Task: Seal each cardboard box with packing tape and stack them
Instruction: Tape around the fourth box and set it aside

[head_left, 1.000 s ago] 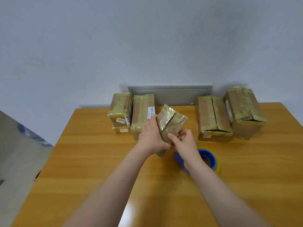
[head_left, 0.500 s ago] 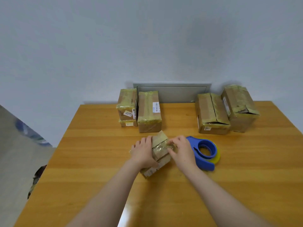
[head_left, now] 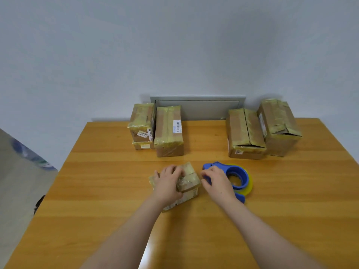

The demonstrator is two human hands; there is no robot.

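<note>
Head view of a wooden surface [head_left: 97,191] set against a pale wall.

Far left, at the back: two small taped boxes stacked, the upper box [head_left: 141,123] resting on the lower box [head_left: 142,146]. Both carry white labels on their near faces. Touching their right side stands a taller taped box [head_left: 169,131] with a barcode label on top.

Centre, nearer the person: the small box [head_left: 189,181], wrapped in glossy tape, lies on the surface at a slant. The left hand [head_left: 167,183] lies over its left half, the fingers [head_left: 177,170] bent across the top edge and holding it down.

Just right of this box: the right hand [head_left: 217,181], lying over the handle of the blue tape dispenser [head_left: 237,174]. Its fingers [head_left: 204,174] are curled downward at the dispenser's front end. Whether they close round the handle cannot be told. A yellowish tape roll [head_left: 250,183] sits in the dispenser, which rests on the surface.

Right, at the back: a larger box [head_left: 245,133] whose top flaps meet along a centre seam, and beside it, touching, a taller box [head_left: 277,127] with wrinkled tape and a lifted flap edge.

Behind the boxes, a grey panel [head_left: 198,108] is set into the wall.
</note>
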